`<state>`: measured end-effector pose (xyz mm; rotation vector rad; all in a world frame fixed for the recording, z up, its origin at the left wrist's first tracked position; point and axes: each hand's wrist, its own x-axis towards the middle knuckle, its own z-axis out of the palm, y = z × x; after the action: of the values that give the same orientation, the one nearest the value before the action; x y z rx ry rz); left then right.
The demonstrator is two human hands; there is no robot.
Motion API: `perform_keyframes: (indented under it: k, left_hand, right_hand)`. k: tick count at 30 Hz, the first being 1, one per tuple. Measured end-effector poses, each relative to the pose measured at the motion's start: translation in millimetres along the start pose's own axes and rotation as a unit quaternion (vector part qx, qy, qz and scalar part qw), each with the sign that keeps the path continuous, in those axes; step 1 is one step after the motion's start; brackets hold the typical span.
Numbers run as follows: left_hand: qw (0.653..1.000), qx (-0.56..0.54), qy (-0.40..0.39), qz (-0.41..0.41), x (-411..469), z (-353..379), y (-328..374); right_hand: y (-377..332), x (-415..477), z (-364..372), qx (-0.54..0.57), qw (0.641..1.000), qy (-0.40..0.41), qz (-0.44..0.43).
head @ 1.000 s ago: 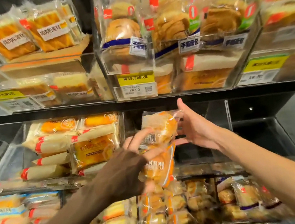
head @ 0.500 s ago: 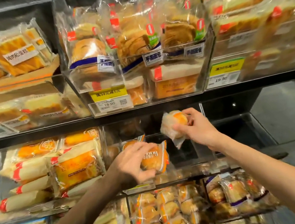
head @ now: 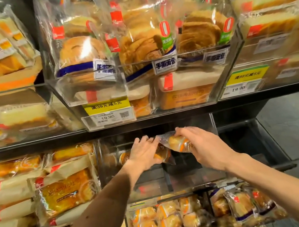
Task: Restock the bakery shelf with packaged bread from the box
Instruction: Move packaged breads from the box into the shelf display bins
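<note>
Head view: what is gripped, and by which hand?

A bun packet [head: 176,142] is gripped by the right hand [head: 206,147], with the fingers curled over its top; the thumb is hidden beneath. The packet is held tilted inside the clear bin [head: 195,177] on the middle shelf [head: 282,167], high in the bin's opening, with its crimped end pointed left.

And the left hand?

The left hand [head: 144,155] is laid over a second packet [head: 163,156] in the same bin, just beside the first; the 2 packets appear to be touching. Only the back of the hand is shown and the palm and thumb are covered, so a grip cannot be told from a mere resting touch. Most of that packet is hidden under the hand.

What else is obscured?

The back of the bin is lost in shadow. Both forearms are cut off by the lower edge. Above, bags of torn bread [head: 140,45] are stacked behind a glare-streaked clear front, and 19.90 can be read on a price tag [head: 108,116] below them. Cake packs [head: 64,192] at the left and the lower buns [head: 163,221] are blurred, so their labels cannot be made out.
</note>
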<state>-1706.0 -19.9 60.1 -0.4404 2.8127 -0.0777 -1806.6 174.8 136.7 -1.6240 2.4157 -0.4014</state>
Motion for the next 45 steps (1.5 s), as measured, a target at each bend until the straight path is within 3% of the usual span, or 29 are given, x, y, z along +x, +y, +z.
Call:
perform_keyframes:
  k: [7,9,10,11,12,13,14,15,16,19,22,25,28,30,34,36,40,45]
  left_hand:
    - [0.999,0.041,-0.029,0.016,1.6,10.9,-5.2]
    - [0.998,-0.047,-0.035,0.004,-2.0,4.7,-7.0]
    - [0.987,-0.158,-0.02,-0.034,-5.4,-2.5,-7.4]
    - [0.945,-0.312,-0.004,-0.101,-7.9,-11.7,-7.7]
    - [0.859,-0.481,-0.008,-0.175,-11.4,-22.7,-7.3]
    - [0.746,-0.625,-0.042,-0.227,-14.3,-31.4,-8.1]
    - [0.654,-0.711,-0.099,-0.24,-19.4,-39.4,-9.4]
    - [0.607,-0.748,-0.152,-0.221,-25.1,-45.4,-11.4]
    - [0.599,-0.754,-0.187,-0.194,-31.3,-49.7,-12.5]
    - [0.632,-0.741,-0.191,-0.124,-42.8,-44.5,-13.3]
    - [0.602,-0.772,-0.128,-0.159,-38.8,-28.5,-11.7]
    - [0.633,-0.744,-0.04,-0.211,-28.1,-21.1,-2.7]
    - [0.635,-0.739,0.003,-0.224,-10.2,-15.3,17.2]
    - [0.67,-0.707,0.022,-0.226,5.7,-11.7,32.7]
    - [0.811,-0.545,0.028,-0.211,26.3,-1.1,49.2]
    - [0.847,-0.492,0.006,-0.203,30.0,7.5,50.2]
    - [0.894,-0.403,0.063,-0.184,32.1,12.8,53.2]
    - [0.904,-0.384,0.061,-0.177,35.7,12.9,52.0]
  right_hand:
    - [2.6,0.8,6.0,0.039,0.998,-0.012,-0.036]
    - [1.6,0.4,3.9,0.07,0.997,-0.016,-0.034]
    - [1.1,-0.6,2.5,0.086,0.996,-0.023,-0.031]
    - [0.5,-1.9,1.5,0.096,0.994,-0.03,-0.036]
    - [0.3,-3.1,2.3,0.102,0.993,-0.034,-0.048]
    - [0.2,-4.1,4.2,0.103,0.992,-0.035,-0.065]
    - [0.5,-5.3,7.6,0.1,0.991,-0.037,-0.081]
    - [0.7,-6.4,11.4,0.096,0.99,-0.04,-0.092]
    - [0.9,-7.2,14.8,0.094,0.99,-0.043,-0.097]
    - [0.5,-8.4,20.6,0.09,0.988,-0.021,-0.126]
    - [3.9,-9.0,21.8,0.003,0.991,-0.027,-0.134]
    - [-1.8,-7.5,16.8,-0.095,0.988,-0.105,-0.056]
    - [-12.8,3.1,21.9,-0.143,0.986,-0.078,0.031]
    - [-13.5,16.0,29.4,-0.183,0.978,-0.064,0.072]
    - [-7.3,35.4,41.2,-0.181,0.97,-0.1,0.125]
    - [-4.8,41.7,50.1,-0.185,0.968,-0.104,0.131]
    - [0.1,51.0,65.9,-0.172,0.964,-0.125,0.157]
    - [7.6,58.3,76.8,-0.111,0.967,-0.128,0.19]
